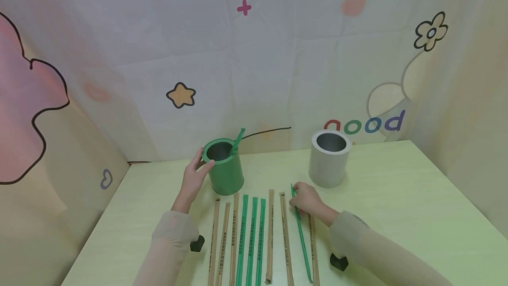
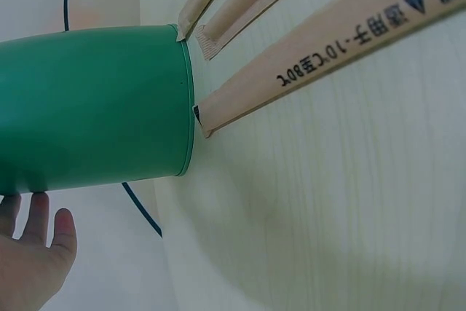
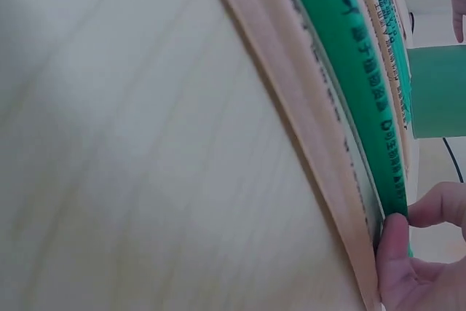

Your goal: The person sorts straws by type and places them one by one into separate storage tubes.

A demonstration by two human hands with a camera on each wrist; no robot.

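At the left, my left hand point(image 1: 194, 178) rests with extended fingers against the side and rim of a green canister point(image 1: 227, 175). In the left wrist view its fingertips point(image 2: 64, 231) touch the canister's side. A green wrapped straw point(image 1: 237, 141) leans inside the canister and pokes above its rim. My right hand point(image 1: 308, 198) pinches the upper end of another green wrapped straw point(image 1: 302, 242) between thumb and finger. That straw slants beside a brown wrapped straw point(image 1: 313, 250) at the right end of the row. In the right wrist view the printed green straw point(image 3: 364, 71) runs into the pinch.
A white canister point(image 1: 328, 164) stands behind my right hand. Between my forearms lie several brown wrapped straws point(image 1: 271, 233) and three green wrapped straws point(image 1: 252, 242), side by side on the pale table point(image 1: 420, 215). A printed cloth point(image 1: 270, 74) hangs behind the table.
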